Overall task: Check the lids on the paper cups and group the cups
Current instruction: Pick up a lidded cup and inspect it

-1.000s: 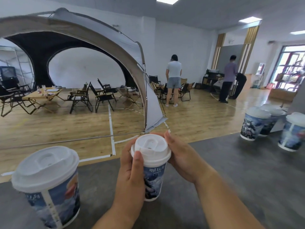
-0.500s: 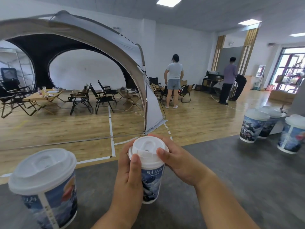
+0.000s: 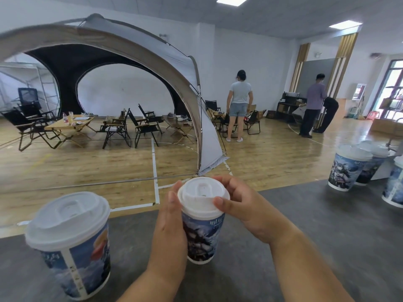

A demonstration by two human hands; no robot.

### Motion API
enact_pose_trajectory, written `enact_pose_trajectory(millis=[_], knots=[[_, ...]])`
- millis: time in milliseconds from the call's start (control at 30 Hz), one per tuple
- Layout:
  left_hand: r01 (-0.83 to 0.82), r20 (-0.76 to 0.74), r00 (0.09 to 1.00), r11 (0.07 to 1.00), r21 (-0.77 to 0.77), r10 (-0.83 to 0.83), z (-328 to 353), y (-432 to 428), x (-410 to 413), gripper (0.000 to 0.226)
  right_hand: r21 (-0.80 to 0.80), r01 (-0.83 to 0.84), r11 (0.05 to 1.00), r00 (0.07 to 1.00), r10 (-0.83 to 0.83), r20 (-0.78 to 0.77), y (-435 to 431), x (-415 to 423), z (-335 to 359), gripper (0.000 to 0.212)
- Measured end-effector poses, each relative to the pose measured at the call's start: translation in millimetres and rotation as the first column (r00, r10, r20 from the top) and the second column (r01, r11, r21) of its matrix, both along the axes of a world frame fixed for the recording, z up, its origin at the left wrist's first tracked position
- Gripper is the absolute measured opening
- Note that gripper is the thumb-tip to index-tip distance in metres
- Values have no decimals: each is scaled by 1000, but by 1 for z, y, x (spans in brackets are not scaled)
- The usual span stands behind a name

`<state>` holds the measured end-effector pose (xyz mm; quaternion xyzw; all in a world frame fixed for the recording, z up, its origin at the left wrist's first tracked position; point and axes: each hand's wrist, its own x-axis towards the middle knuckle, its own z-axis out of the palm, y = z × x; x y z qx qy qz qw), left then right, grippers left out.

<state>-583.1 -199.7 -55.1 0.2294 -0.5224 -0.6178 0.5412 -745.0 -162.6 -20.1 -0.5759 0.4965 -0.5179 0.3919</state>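
1. Cup [image 3: 74,253] with a white lid on stands upright at your near left on the grey worktop [image 3: 305,247], untouched.
2. Your left grip [image 3: 172,225] wraps the side of the middle paper cup [image 3: 201,234], thumb up beside the lid's edge.
3. Your right grip [image 3: 246,205] pinches that white lid [image 3: 202,197], thumb on the near rim, fingers curled behind.
4. More lidded cups [image 3: 346,171] cluster at the worktop's far right, well apart.
5. Beyond stands a tent [image 3: 130,51] on wooden floor.
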Motion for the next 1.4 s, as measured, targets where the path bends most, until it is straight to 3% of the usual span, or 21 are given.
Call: enact_pose_trajectory(millis=[100, 167, 467, 533, 600, 700, 767, 900, 1033, 1133, 1400], knots=[[-6, -1, 1000, 1000, 11, 6, 3, -4, 0, 55, 1, -30, 1000, 1000, 30, 3, 3, 3, 4, 76], [-19, -15, 1000, 1000, 4, 19, 3, -3, -1, 44, 2, -16, 1000, 1000, 16, -23, 2, 4, 3, 84], [-195, -37, 980, 981, -20, 194, 8, 8, -5, 35, 1, 45, 999, 996, -45, -81, 1, 8, 3, 89], [-206, -20, 979, 978, -41, 205, 13, 11, -4, 33, -9, 123, 992, 987, -123, -100, 0, 14, 3, 81], [-163, -7, 987, 987, -12, 163, 14, 12, -3, 37, -42, 237, 971, 965, -240, -108, -1, 24, 4, 59], [-41, -13, 999, 998, 52, 42, 16, 16, -2, 63, -61, 375, 925, 918, -380, -113, 1, 41, 5, 26], [-21, 3, 1000, 998, 56, 20, 17, 18, -3, 71, -80, 415, 906, 897, -422, -130, 4, 49, 6, 20], [-96, 42, 995, 995, 39, 94, 20, 19, -4, 33, -120, 462, 879, 865, -477, -155, 5, 56, 6, 20], [-117, -8, 993, 993, 25, 118, 21, 19, -6, 39, -108, 440, 891, 873, -453, -180, 6, 53, 9, 20], [-105, -28, 994, 994, 26, 106, 20, 13, -3, 31, -82, 403, 911, 896, -412, -167, 5, 47, 10, 13], [-140, 0, 990, 987, 85, 140, 17, 5, 4, 39, -9, 246, 969, 969, -245, 36, 2, 40, 11, 18]])
